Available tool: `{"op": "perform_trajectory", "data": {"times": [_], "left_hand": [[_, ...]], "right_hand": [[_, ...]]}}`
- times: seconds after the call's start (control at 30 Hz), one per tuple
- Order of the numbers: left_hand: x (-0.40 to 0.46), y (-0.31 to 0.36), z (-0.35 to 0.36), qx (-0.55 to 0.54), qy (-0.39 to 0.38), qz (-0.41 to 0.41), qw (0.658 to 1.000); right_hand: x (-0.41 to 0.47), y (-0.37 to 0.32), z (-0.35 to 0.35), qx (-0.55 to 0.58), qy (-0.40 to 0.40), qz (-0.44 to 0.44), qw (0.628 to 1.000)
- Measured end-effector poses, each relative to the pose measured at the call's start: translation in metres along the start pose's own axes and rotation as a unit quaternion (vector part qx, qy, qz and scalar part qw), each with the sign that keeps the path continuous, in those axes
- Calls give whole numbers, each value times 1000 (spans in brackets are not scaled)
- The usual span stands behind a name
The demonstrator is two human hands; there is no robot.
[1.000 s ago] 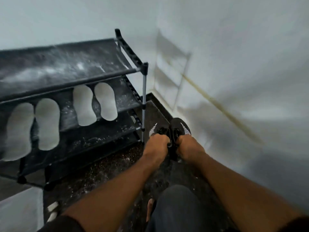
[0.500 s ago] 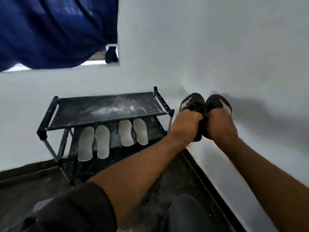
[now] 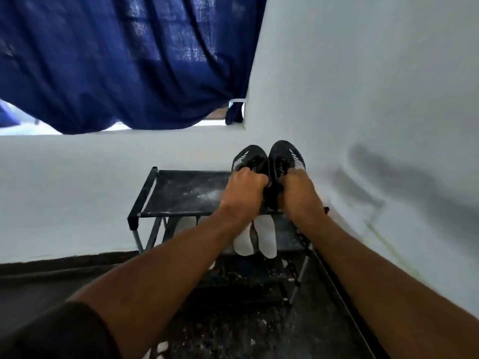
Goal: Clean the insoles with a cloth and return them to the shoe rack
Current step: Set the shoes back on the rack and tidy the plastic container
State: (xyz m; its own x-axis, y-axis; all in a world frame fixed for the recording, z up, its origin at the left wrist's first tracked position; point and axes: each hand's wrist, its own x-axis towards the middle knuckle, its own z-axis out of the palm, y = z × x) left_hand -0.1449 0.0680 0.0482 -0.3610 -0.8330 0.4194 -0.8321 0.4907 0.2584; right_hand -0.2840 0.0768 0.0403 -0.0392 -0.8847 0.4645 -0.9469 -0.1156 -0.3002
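I hold a pair of black shoes with white stripes over the right end of the shoe rack's top shelf. My left hand (image 3: 243,189) grips the left shoe (image 3: 248,158) and my right hand (image 3: 298,190) grips the right shoe (image 3: 286,155), each by its opening. The black shoe rack (image 3: 181,194) stands against the wall, its top shelf dusty. On the second shelf lie white insoles (image 3: 264,238); two show between my forearms and another (image 3: 185,224) peeks out further left. No cloth is in view.
A white wall (image 3: 375,99) runs close along the right side of the rack. A dark blue curtain (image 3: 129,60) hangs over a window above. The dark speckled floor (image 3: 233,327) lies below my arms.
My hands lifted the shoes from the floor beside the rack up and left, to above the rack's top shelf. The camera tilted upward, bringing the curtain into view.
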Motion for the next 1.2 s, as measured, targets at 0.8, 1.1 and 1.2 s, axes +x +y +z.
{"op": "perform_trajectory", "data": {"times": [0.8, 1.1, 1.2], "left_hand": [[23, -122, 44, 46, -22, -73, 996], [-22, -150, 28, -35, 74, -40, 996], [-50, -164, 15, -55, 67, -44, 995]], "right_hand": [[68, -44, 121, -7, -131, 12, 991], [39, -95, 108, -56, 84, -156, 983], [25, -118, 114, 33, 134, -203, 969]]}}
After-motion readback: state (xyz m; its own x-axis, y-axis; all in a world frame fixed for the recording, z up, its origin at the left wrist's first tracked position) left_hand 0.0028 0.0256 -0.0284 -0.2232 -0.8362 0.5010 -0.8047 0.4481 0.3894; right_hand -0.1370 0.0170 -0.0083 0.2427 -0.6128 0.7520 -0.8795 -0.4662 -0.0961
